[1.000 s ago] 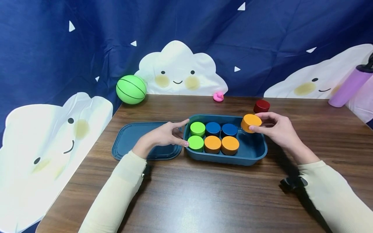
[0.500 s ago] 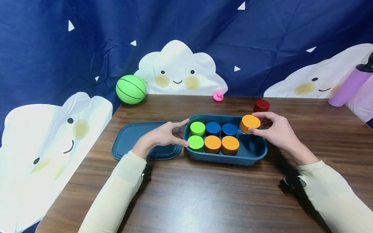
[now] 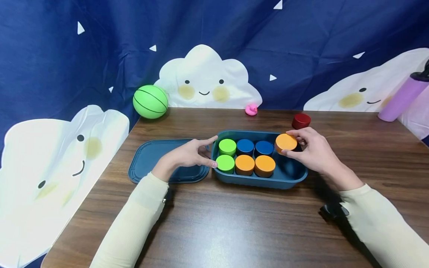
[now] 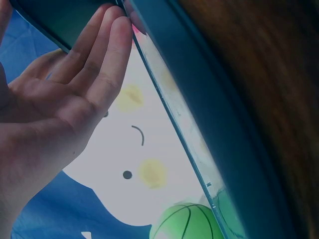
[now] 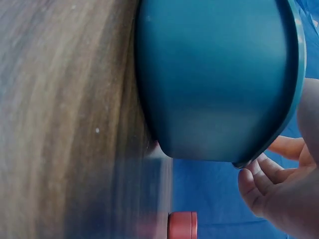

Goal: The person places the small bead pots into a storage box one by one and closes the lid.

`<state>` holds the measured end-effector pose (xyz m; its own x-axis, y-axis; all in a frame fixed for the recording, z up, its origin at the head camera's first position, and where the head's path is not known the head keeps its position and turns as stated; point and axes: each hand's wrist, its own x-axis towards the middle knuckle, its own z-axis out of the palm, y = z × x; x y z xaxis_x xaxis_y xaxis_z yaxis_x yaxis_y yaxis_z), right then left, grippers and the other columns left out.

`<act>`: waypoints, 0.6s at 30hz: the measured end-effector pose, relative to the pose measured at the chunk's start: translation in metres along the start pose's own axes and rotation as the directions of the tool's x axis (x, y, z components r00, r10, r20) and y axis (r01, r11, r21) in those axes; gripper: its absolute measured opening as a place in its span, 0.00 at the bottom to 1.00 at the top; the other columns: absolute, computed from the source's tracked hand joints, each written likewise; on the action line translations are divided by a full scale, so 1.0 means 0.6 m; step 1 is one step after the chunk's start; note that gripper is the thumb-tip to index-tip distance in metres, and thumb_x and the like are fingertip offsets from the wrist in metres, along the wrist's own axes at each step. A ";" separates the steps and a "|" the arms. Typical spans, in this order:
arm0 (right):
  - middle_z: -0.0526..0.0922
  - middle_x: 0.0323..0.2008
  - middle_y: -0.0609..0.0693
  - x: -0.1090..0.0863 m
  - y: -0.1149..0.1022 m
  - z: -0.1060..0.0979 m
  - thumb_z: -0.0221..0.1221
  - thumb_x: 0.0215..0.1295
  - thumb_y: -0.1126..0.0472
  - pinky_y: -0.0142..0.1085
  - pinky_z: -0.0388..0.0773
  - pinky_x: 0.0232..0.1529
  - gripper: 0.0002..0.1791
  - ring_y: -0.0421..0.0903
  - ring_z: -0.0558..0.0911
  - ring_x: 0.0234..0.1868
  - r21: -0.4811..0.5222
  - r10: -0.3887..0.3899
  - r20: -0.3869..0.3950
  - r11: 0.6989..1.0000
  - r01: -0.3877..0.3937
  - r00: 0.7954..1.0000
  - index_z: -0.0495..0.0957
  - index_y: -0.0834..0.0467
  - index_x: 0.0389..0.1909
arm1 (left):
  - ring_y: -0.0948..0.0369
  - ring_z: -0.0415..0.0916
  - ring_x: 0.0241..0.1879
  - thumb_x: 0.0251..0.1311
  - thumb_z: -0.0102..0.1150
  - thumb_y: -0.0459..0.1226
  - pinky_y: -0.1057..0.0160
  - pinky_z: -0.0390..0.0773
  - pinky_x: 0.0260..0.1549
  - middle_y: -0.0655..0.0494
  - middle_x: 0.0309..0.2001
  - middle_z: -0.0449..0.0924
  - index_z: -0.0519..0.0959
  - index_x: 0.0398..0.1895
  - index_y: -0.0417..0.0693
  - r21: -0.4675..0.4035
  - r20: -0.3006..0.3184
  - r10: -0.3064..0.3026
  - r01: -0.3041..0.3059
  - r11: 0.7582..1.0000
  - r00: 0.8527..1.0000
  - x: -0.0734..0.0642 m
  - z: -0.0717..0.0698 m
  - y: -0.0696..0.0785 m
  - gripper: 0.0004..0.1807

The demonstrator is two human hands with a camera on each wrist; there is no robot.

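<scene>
My right hand (image 3: 313,149) pinches a short orange cylinder (image 3: 286,143) between thumb and fingers, over the back right part of a blue rectangular box (image 3: 291,182). Inside the box stand two green cylinders (image 3: 225,163), two dark blue cylinders (image 3: 245,147) and two more orange cylinders (image 3: 264,165), in two rows. My left hand (image 3: 190,154) is at the box's left end, thumb and index finger spread along the rim. In the left wrist view, the left hand's fingers (image 4: 107,64) are nearly straight. The box's outer wall (image 5: 214,74) hides the held cylinder in the right wrist view.
A blue lid (image 3: 147,163) lies flat left of the box, partly under my left hand. A dark red cylinder (image 3: 301,121) stands behind the box. Farther back are a green ball (image 3: 150,101), a pink duck (image 3: 251,109) and a purple bottle (image 3: 400,97).
My right hand has moved slightly left and down with the orange cylinder, bringing it nearer the dark blue ones. The left hand stays at the box's left end.
</scene>
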<state>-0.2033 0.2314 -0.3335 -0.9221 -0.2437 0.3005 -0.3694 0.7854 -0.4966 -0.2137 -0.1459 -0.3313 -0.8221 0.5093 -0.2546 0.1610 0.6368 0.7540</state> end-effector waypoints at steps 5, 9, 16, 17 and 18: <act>0.76 0.48 0.62 0.000 0.000 0.002 0.75 0.55 0.55 0.43 0.67 0.41 0.31 0.56 0.71 0.44 -0.013 0.005 0.000 1.000 -0.005 1.000 0.79 0.64 0.58 | 0.56 0.78 0.58 0.59 0.72 0.46 0.56 0.80 0.55 0.48 0.56 0.82 0.48 0.82 0.65 0.001 0.000 0.003 -0.003 1.000 1.000 0.000 0.000 0.000 0.53; 0.75 0.47 0.62 0.000 0.001 0.004 0.74 0.56 0.55 0.43 0.68 0.41 0.33 0.55 0.71 0.43 -0.022 0.003 0.001 1.000 -0.003 1.000 0.77 0.65 0.61 | 0.56 0.78 0.58 0.59 0.72 0.46 0.56 0.79 0.56 0.48 0.56 0.82 0.48 0.82 0.64 -0.002 0.004 0.008 -0.008 1.000 1.000 0.001 -0.001 0.001 0.53; 0.73 0.47 0.62 0.001 0.004 0.008 0.74 0.57 0.55 0.43 0.69 0.40 0.35 0.55 0.70 0.43 -0.060 -0.030 0.006 0.998 0.030 1.000 0.76 0.64 0.63 | 0.56 0.78 0.58 0.60 0.72 0.45 0.56 0.79 0.56 0.48 0.56 0.82 0.48 0.82 0.64 -0.006 0.007 0.006 -0.006 1.000 1.000 0.000 -0.001 0.001 0.53; 0.73 0.47 0.61 0.001 0.004 0.008 0.74 0.57 0.54 0.44 0.69 0.39 0.34 0.55 0.70 0.43 -0.061 -0.030 0.009 0.998 0.030 1.000 0.77 0.64 0.62 | 0.56 0.78 0.58 0.60 0.72 0.45 0.56 0.79 0.56 0.48 0.56 0.82 0.48 0.82 0.64 -0.005 0.006 0.004 -0.004 1.000 1.000 0.000 -0.001 0.001 0.53; 0.73 0.48 0.61 0.000 0.004 0.009 0.74 0.56 0.54 0.44 0.69 0.40 0.33 0.56 0.70 0.43 -0.060 -0.030 0.011 0.998 0.030 1.000 0.77 0.63 0.62 | 0.56 0.78 0.58 0.60 0.72 0.45 0.56 0.79 0.56 0.48 0.56 0.82 0.48 0.82 0.64 -0.006 0.007 0.003 -0.003 1.000 1.000 0.000 -0.001 0.000 0.53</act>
<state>-0.2051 0.2303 -0.3388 -0.9120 -0.2732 0.3059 -0.3895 0.8104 -0.4376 -0.2142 -0.1460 -0.3309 -0.8178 0.5154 -0.2562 0.1607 0.6319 0.7582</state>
